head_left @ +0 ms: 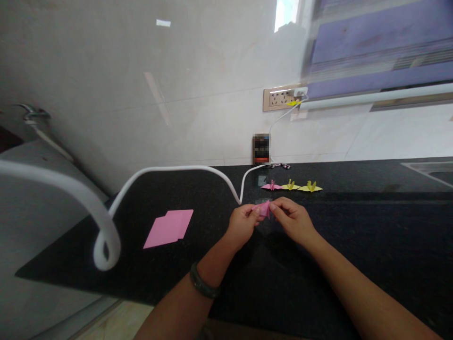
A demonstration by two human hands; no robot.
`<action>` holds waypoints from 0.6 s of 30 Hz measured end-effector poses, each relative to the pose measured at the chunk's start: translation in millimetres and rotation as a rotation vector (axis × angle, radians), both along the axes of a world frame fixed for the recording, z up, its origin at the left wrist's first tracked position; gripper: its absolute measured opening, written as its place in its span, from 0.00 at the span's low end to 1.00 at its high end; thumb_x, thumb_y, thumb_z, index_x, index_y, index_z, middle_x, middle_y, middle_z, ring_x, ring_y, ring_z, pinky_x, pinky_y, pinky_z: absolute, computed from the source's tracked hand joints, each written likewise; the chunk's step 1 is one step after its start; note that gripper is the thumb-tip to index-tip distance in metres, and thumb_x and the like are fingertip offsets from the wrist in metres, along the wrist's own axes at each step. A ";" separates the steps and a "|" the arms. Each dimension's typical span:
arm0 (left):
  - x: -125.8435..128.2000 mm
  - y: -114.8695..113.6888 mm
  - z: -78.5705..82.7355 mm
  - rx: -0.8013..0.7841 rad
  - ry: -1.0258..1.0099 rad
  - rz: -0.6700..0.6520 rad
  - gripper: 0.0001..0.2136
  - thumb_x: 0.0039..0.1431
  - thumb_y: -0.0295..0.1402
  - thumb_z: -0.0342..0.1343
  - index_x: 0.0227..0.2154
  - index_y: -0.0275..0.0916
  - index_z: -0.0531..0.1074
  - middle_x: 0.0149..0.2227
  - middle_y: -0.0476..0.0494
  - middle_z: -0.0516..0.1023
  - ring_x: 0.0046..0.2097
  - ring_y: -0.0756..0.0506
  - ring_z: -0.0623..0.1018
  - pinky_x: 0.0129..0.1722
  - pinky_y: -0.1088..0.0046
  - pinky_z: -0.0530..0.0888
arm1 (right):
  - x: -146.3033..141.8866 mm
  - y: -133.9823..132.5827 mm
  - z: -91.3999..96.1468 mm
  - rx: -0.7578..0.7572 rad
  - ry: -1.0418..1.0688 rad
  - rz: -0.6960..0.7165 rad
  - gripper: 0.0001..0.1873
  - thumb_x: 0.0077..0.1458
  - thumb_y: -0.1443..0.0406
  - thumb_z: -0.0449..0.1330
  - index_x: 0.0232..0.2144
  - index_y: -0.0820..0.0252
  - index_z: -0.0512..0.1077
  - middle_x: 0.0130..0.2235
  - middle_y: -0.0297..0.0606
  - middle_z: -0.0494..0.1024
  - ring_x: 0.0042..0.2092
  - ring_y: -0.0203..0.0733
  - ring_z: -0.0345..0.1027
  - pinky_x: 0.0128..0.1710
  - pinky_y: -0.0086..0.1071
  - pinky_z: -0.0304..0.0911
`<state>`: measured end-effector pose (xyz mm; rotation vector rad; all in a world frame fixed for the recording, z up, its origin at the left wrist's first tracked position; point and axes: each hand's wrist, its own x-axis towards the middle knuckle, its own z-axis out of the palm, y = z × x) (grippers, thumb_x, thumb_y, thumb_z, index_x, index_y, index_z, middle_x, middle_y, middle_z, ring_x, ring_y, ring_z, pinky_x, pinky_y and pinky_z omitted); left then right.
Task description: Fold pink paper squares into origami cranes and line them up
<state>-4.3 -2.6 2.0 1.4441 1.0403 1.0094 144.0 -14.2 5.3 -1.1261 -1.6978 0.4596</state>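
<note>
A small folded piece of pink origami paper (262, 208) is held up over the dark countertop between both hands. My left hand (243, 224) pinches its left side between thumb and fingers. On its right end, my right hand (293, 218) grips the edge with thumb and index finger. Just behind the hands stand a pink paper crane (272, 186) and two yellow ones, the middle crane (290, 185) and the right crane (311, 186), in a row with wings touching. Flat sheets of pink paper (169, 228) lie overlapped to the left.
A thick white cable (184, 168) loops across the left of the black countertop (127, 274). A phone-like device (261, 149) leans on the wall below a socket panel (279, 98). A sink edge (430, 171) shows at far right.
</note>
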 end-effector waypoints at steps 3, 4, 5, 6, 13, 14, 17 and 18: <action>-0.5 0.2 -0.1 0.010 0.004 0.000 0.15 0.52 0.39 0.48 0.35 0.32 0.70 0.31 0.39 0.75 0.33 0.48 0.75 0.29 0.76 0.69 | 0.3 -0.1 0.4 0.012 -0.019 0.000 0.09 0.51 0.64 0.50 0.26 0.60 0.69 0.26 0.35 0.69 0.29 0.36 0.62 0.30 0.29 0.58; -0.6 0.5 -0.2 0.012 0.005 0.001 0.15 0.52 0.39 0.48 0.35 0.33 0.70 0.31 0.40 0.75 0.32 0.48 0.75 0.29 0.76 0.69 | 0.5 -0.2 0.5 0.016 -0.025 -0.002 0.09 0.51 0.64 0.50 0.26 0.60 0.69 0.27 0.35 0.69 0.30 0.36 0.62 0.30 0.29 0.58; -0.7 0.7 -0.4 0.013 0.006 0.000 0.15 0.52 0.39 0.48 0.35 0.33 0.70 0.31 0.40 0.75 0.32 0.48 0.75 0.28 0.76 0.69 | 0.7 -0.3 0.5 0.020 -0.032 -0.004 0.09 0.51 0.64 0.50 0.26 0.60 0.69 0.27 0.35 0.69 0.30 0.36 0.62 0.30 0.29 0.58; -0.8 1.0 -0.6 0.013 0.007 0.001 0.15 0.52 0.39 0.48 0.35 0.33 0.70 0.31 0.40 0.75 0.32 0.48 0.75 0.28 0.76 0.69 | 0.9 -0.4 0.6 0.024 -0.038 -0.005 0.10 0.51 0.64 0.50 0.26 0.60 0.69 0.26 0.35 0.69 0.30 0.36 0.62 0.30 0.29 0.58; -0.5 1.1 -1.1 -0.033 -0.019 -0.006 0.14 0.51 0.39 0.48 0.34 0.33 0.70 0.28 0.41 0.75 0.30 0.49 0.74 0.27 0.77 0.68 | 1.7 -1.2 2.1 0.022 -0.061 0.009 0.12 0.53 0.63 0.47 0.26 0.59 0.69 0.26 0.35 0.68 0.30 0.36 0.62 0.30 0.29 0.58; -0.4 0.9 -1.0 -0.048 -0.029 -0.008 0.14 0.51 0.39 0.48 0.33 0.33 0.70 0.28 0.42 0.75 0.29 0.50 0.74 0.27 0.77 0.68 | 1.5 -1.2 2.3 0.020 -0.060 0.009 0.12 0.53 0.63 0.47 0.26 0.59 0.69 0.26 0.35 0.68 0.30 0.37 0.62 0.30 0.29 0.58; -0.3 0.6 -0.9 -0.082 -0.043 -0.013 0.14 0.51 0.38 0.49 0.33 0.32 0.70 0.26 0.42 0.75 0.28 0.50 0.74 0.27 0.77 0.69 | 1.0 -1.5 2.5 0.019 -0.053 -0.001 0.11 0.53 0.63 0.48 0.25 0.59 0.68 0.26 0.35 0.68 0.29 0.37 0.62 0.30 0.29 0.57; -0.4 0.7 -0.9 -0.085 -0.044 -0.014 0.13 0.50 0.38 0.50 0.33 0.32 0.70 0.27 0.42 0.75 0.28 0.50 0.74 0.27 0.78 0.68 | 0.8 -1.7 2.5 0.017 -0.051 -0.001 0.11 0.53 0.63 0.48 0.25 0.59 0.68 0.25 0.35 0.68 0.29 0.36 0.62 0.29 0.29 0.57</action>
